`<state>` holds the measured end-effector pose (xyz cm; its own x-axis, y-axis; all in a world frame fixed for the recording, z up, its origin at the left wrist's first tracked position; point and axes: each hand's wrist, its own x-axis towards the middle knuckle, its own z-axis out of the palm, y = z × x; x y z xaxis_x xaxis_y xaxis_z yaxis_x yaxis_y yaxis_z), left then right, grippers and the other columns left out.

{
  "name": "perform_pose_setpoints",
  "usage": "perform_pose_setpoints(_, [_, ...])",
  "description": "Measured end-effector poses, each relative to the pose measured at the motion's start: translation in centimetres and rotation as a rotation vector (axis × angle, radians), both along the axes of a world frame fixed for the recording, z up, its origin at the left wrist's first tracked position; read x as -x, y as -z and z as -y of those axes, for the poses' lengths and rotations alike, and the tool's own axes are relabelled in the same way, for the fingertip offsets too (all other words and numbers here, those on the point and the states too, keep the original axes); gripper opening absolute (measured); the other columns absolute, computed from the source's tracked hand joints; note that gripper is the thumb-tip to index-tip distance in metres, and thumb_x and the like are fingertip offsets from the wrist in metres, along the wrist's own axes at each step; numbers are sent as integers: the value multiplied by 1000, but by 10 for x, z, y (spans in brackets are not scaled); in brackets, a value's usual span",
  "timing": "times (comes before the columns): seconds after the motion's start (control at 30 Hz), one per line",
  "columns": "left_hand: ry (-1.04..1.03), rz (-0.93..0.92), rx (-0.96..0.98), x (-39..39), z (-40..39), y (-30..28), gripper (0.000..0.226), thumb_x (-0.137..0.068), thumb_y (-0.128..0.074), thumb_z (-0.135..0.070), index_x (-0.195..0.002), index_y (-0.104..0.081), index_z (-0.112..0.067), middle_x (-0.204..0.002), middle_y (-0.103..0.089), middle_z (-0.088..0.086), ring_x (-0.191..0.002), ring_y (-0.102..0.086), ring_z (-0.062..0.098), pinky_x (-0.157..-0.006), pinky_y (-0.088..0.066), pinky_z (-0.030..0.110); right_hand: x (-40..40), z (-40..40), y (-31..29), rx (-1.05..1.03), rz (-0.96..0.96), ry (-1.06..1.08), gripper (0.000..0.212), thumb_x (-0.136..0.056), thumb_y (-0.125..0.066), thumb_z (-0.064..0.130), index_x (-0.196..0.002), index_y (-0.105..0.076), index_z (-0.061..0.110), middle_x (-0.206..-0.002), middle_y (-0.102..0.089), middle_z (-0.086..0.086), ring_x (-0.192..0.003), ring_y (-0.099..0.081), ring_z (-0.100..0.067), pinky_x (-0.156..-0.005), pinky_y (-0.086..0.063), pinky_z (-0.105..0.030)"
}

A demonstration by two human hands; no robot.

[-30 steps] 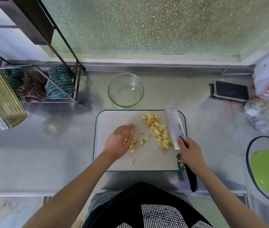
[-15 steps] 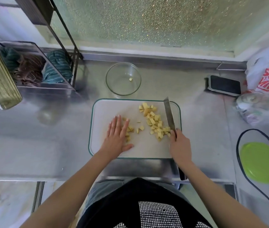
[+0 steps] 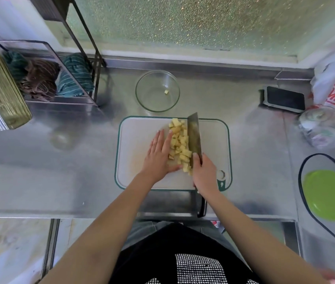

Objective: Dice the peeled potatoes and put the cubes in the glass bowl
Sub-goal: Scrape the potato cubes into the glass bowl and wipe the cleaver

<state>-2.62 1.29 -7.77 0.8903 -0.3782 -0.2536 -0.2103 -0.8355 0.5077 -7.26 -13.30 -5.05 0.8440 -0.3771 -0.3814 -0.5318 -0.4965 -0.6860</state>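
A pile of yellow potato cubes (image 3: 180, 143) lies on the white cutting board (image 3: 133, 144) with a green rim. My left hand (image 3: 159, 153) lies flat with straight fingers against the pile's left side. My right hand (image 3: 204, 173) grips the handle of a cleaver (image 3: 194, 135), whose blade stands against the pile's right side. The cubes are squeezed between palm and blade. The glass bowl (image 3: 142, 93) stands just behind the board and holds a single cube (image 3: 166, 91).
A wire rack with folded cloths (image 3: 56, 78) stands at the back left. A dark scale (image 3: 284, 98) and plastic bags (image 3: 334, 87) sit at the right, with a green plate (image 3: 328, 194) nearer me. The counter's front edge runs just below the board.
My left hand swept the scattered cubes rightward into one pile. The cleaver came down on edge and closed in from the right against the cubes.
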Motion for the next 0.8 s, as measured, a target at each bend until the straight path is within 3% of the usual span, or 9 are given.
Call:
perform_pose_setpoints(0.17, [30,54,-22,13,-17,0,100,-78,-34,-74,-148,12,-18,-155,17,8,-142,19,20,-116,4,37,5,33,2,-50,-55,129,40,-94,-38,52,-66,-46,24,-61,-52,-2,-58,-55,-30,-63,-53,-51])
perform_pose_setpoints(0.27, [141,118,-60,18,-9,0,104,-76,-34,-78,-147,15,-19,-154,20,12,-140,22,25,-116,4,46,7,39,5,-148,-82,164,48,-85,-32,69,-58,-47,32,-54,-44,1,-52,-45,-24,-59,-49,-50])
perform_pose_setpoints(0.37, [-27,65,55,15,10,1,106,-74,-37,-78,-148,10,-19,-154,19,11,-140,24,24,-115,8,42,8,32,9,-177,-95,189,49,-82,-29,73,-56,-47,35,-54,-43,-1,-54,-44,-23,-58,-44,-46])
perform_pose_setpoints(0.53, [-314,21,350,7,29,3,87,-86,-26,-69,-149,-9,-11,-157,-6,8,-144,2,17,-117,-4,38,9,11,6,-120,-81,216,44,-95,-28,56,-64,-47,31,-61,-52,-1,-63,-59,-29,-64,-52,-44])
perform_pose_setpoints(0.7, [-421,1,487,5,46,5,63,-94,-25,-48,-147,-22,-14,-154,-19,6,-142,-13,17,-116,-16,43,14,0,3,-324,-83,250,50,-100,-27,44,-69,-47,12,-51,-46,-11,-30,-44,-16,-36,-39,-26])
perform_pose_setpoints(0.8, [-497,-20,576,7,50,4,58,-95,-25,-45,-145,-27,-16,-153,-23,3,-141,-19,14,-115,-20,37,15,-13,3,-434,-97,267,50,-101,-27,44,-74,-49,8,-50,-44,-13,-28,-40,-16,-33,-36,-22])
